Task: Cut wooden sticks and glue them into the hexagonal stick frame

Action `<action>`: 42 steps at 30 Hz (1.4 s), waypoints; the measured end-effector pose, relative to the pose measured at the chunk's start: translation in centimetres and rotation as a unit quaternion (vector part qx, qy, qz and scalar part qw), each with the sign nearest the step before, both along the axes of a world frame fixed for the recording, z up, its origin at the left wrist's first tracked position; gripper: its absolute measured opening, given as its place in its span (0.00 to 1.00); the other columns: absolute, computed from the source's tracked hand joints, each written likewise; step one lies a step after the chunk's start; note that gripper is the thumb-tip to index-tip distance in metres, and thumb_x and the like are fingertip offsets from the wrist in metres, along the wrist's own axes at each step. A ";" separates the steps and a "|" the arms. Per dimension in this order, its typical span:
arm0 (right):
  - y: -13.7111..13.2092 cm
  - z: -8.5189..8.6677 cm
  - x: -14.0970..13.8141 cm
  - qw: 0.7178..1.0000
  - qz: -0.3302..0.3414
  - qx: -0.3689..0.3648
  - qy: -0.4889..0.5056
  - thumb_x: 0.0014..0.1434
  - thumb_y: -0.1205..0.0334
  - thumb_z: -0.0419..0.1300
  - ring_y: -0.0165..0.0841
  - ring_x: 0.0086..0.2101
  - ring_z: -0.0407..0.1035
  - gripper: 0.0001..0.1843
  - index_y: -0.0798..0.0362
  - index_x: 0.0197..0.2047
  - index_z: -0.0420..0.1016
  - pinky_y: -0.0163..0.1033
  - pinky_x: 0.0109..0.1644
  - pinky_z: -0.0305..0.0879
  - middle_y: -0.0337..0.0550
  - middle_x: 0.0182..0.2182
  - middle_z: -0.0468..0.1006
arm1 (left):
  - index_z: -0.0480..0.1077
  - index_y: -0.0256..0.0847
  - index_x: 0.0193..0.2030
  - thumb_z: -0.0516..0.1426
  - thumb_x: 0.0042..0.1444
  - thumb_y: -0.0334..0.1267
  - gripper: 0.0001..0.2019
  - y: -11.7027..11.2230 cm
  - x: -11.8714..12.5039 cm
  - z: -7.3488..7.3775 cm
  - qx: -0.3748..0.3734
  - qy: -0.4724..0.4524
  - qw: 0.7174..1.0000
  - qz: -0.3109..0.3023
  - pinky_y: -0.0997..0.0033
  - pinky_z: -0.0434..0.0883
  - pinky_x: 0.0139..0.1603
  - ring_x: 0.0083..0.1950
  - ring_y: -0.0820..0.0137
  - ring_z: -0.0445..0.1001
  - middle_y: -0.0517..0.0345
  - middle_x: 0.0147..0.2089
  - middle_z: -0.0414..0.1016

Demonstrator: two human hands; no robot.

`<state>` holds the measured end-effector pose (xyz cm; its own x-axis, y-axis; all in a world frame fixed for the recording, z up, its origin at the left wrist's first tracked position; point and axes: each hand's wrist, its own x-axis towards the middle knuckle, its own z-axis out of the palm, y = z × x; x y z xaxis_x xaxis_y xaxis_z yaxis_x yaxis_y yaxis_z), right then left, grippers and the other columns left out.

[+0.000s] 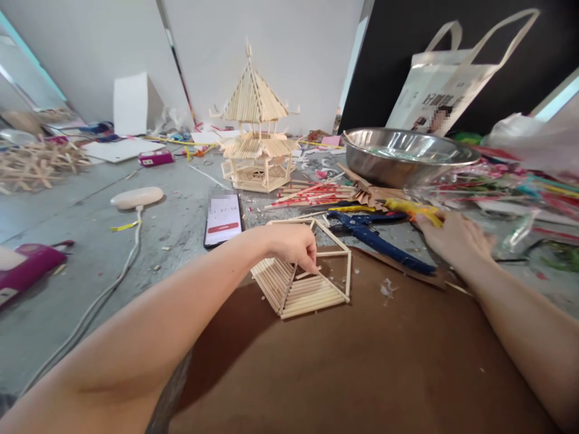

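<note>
My left hand (pixel 296 244) reaches over a flat hexagonal frame of thin wooden sticks (pixel 349 265). Its fingers are pinched on a short wooden stick (pixel 307 275) at the inner edge of a section filled with parallel sticks (pixel 314 295). Another filled section (pixel 271 280) lies to the left, partly under my forearm. Off to the right, my right hand (pixel 459 238) is closed around one end of a yellow tool (pixel 414 211), whose kind is blurred. Blue-handled cutting pliers (pixel 380 238) lie between the frame and this hand.
A brown board (pixel 339 367) lies beneath the frame. Behind stand a stick pagoda model (pixel 257 102) and a phone (pixel 222 220). A metal basin (pixel 407 157), red-marked sticks (pixel 312 194), plastic scraps and a tote bag (pixel 441 90) crowd the back right. A white cable (pixel 120 277) runs along the left.
</note>
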<state>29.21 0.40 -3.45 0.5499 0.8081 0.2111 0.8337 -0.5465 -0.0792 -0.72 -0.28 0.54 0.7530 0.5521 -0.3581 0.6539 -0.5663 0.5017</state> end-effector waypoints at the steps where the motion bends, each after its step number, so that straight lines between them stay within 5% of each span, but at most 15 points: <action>1: 0.0 0.0 -0.1 1.000 0.002 -0.004 -0.004 0.47 0.39 0.39 0.49 0.45 0.59 0.33 0.53 0.47 0.62 0.56 0.44 0.49 0.56 0.44 0.66 | 0.72 0.37 0.29 0.57 0.39 0.42 0.12 0.0 0.0 0.0 0.003 0.008 1.000 -0.002 0.78 0.59 0.26 0.26 0.77 0.66 0.59 0.26 0.73; 42: -0.2 -0.4 -0.3 0.998 0.044 -0.020 -0.042 0.46 0.40 0.41 0.47 0.43 0.60 0.33 0.56 0.46 0.60 0.50 0.41 0.54 0.56 0.41 0.67 | 0.72 0.36 0.33 0.56 0.42 0.40 0.12 -0.2 0.3 0.2 -0.008 0.047 0.998 -0.042 0.81 0.61 0.29 0.30 0.77 0.69 0.56 0.32 0.75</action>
